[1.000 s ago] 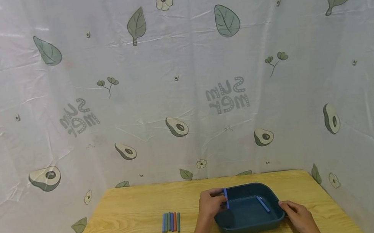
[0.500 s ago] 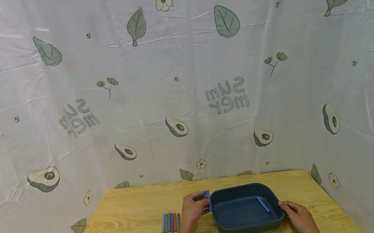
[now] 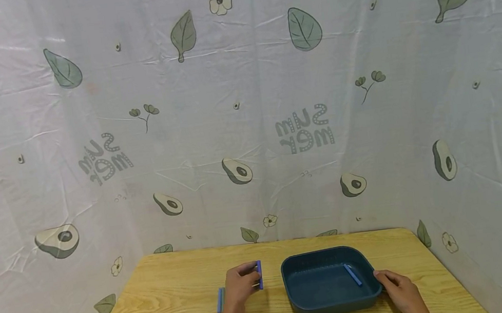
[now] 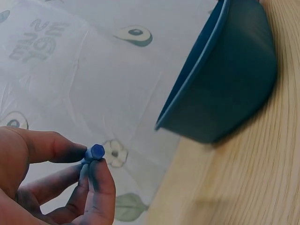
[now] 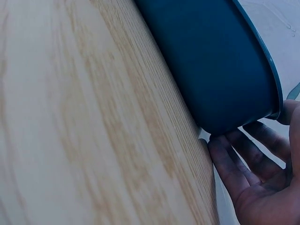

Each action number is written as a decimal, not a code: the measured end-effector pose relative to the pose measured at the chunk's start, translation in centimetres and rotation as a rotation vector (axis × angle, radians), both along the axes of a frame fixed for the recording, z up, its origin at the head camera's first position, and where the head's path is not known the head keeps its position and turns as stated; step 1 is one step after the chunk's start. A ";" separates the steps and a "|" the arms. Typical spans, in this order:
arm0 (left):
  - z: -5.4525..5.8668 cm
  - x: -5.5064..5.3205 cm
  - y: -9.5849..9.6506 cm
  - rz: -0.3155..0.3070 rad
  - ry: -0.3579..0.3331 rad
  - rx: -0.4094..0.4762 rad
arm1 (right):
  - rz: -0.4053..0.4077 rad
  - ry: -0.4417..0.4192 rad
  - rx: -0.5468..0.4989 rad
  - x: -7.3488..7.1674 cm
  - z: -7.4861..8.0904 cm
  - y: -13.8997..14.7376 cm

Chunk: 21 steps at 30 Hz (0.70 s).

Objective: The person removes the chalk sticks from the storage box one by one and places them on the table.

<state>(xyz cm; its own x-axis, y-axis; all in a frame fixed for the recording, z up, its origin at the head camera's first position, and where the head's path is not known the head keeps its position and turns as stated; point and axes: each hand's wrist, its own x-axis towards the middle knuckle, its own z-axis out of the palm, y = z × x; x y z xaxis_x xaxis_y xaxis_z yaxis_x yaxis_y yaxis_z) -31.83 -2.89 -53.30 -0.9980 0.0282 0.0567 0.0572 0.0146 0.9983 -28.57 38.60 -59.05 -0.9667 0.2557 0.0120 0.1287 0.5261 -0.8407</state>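
Note:
My left hand (image 3: pixel 239 283) pinches a blue chalk stick (image 3: pixel 260 275) between thumb and fingers, above the table left of the basin. In the left wrist view the chalk's six-sided end (image 4: pixel 97 151) faces the camera, and the fingertips look smudged. My right hand (image 3: pixel 402 291) grips the right side of a dark blue-green basin (image 3: pixel 326 311), its thumb at the rim and its fingers against the outer wall, as the right wrist view shows. Inside the basin, toward the right, lies another blue chalk stick (image 3: pixel 352 274).
Left of my left forearm, a blue chalk stick (image 3: pixel 219 300) lies on the wooden table (image 3: pixel 168 290), with a green one beside it partly showing. The hand and forearm hide the rest of that row. A patterned sheet (image 3: pixel 255 197) hangs behind the table.
My left hand has moved left with the blue chalk stick, from over the basin's left rim to over the table. It now covers most of the chalk row. The right hand and basin stay put.

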 end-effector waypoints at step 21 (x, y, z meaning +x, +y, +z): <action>-1.9 -1.3 -6.7 0.068 -0.028 -0.128 | -0.008 -0.012 0.053 -0.1 0.1 0.0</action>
<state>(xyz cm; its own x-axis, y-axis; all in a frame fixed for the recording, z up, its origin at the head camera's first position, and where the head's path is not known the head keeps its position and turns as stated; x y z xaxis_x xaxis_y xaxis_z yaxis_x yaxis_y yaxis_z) -33.10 -9.61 -55.16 -0.9990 -0.0346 0.0292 0.0240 0.1444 0.9892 -28.68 38.62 -59.00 -0.9648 0.2625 0.0143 0.1427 0.5685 -0.8103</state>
